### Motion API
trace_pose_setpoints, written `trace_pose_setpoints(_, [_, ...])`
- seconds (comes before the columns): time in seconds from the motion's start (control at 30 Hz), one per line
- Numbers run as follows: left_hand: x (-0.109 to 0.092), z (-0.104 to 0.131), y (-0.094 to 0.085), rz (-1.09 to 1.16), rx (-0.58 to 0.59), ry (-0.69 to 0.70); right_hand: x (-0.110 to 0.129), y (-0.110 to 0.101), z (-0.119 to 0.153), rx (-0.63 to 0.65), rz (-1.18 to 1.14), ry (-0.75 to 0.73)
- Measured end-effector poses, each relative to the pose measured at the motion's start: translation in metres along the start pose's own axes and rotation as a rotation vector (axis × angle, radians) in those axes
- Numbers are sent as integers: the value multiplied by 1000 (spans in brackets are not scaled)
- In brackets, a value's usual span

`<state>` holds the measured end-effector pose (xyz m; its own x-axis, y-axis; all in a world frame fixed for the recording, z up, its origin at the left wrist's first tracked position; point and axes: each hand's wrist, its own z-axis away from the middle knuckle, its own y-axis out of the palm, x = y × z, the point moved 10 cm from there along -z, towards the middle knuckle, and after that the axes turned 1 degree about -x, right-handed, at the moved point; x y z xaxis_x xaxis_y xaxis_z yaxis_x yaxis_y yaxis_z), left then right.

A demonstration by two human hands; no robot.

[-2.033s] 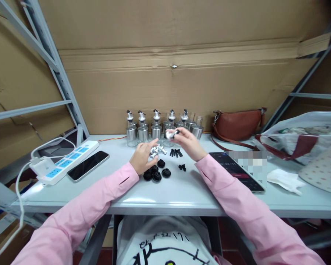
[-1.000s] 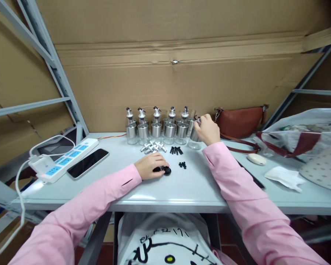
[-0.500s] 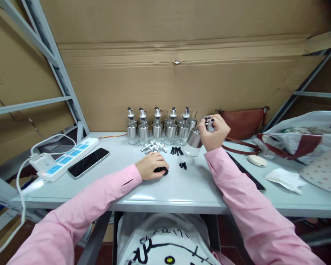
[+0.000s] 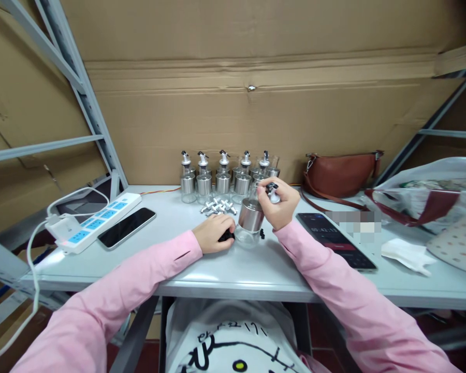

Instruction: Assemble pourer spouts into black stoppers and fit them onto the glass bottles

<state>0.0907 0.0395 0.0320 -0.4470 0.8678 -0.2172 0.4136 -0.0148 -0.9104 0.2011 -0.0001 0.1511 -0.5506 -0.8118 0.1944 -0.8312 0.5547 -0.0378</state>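
Note:
My right hand (image 4: 279,202) is closed around the neck of a glass bottle with a steel band (image 4: 251,215), and a white and black pourer top (image 4: 273,192) shows among the fingers. The bottle stands near the middle of the table, slightly tilted. Beside it on the left, my left hand (image 4: 216,234) rests on the table with curled fingers over small black parts (image 4: 227,235). Behind the hands lies a pile of white and silver pourer pieces (image 4: 218,206). A few tiny black pieces (image 4: 262,234) show just right of the bottle.
Several banded bottles (image 4: 222,182), some with pourers, line the back of the table (image 4: 171,264). A power strip (image 4: 101,223) and a phone (image 4: 127,228) lie left. On the right are another phone (image 4: 336,241), a brown bag (image 4: 341,173), a tissue (image 4: 407,255) and a plastic bag (image 4: 442,181).
My right hand has brought the bottle left and nearer, beside my left hand. The right phone's lit screen is now uncovered. My left hand has hardly moved.

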Motion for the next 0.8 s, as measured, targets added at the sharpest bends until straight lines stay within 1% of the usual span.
trace_pose_setpoints(0.1, [0, 0, 0, -16, 13, -13, 2, 2, 1, 20, -12, 9])
trace_pose_setpoints(0.2, [0, 0, 0, -13, 17, -19, 0, 2, 0, 35, 23, 33])
trace_pose_setpoints(0.33, [1, 0, 0, -6, 21, -23, -9, -10, -3, -43, 57, 111])
trace_pose_setpoints(0.43, [1, 0, 0, 3, 21, -24, -18, -16, -3, -87, -2, 178])
trace_pose_setpoints(0.57, [0, -1, 0, -9, 26, -30, -26, -8, 3, -49, -140, 244])
trace_pose_setpoints(0.73, [-1, 0, 0, -20, 22, -17, -20, 6, 10, 39, -233, 220])
trace_pose_setpoints(0.8, [-2, 1, -1, -15, 15, -1, -20, 9, 11, 59, -242, 238])
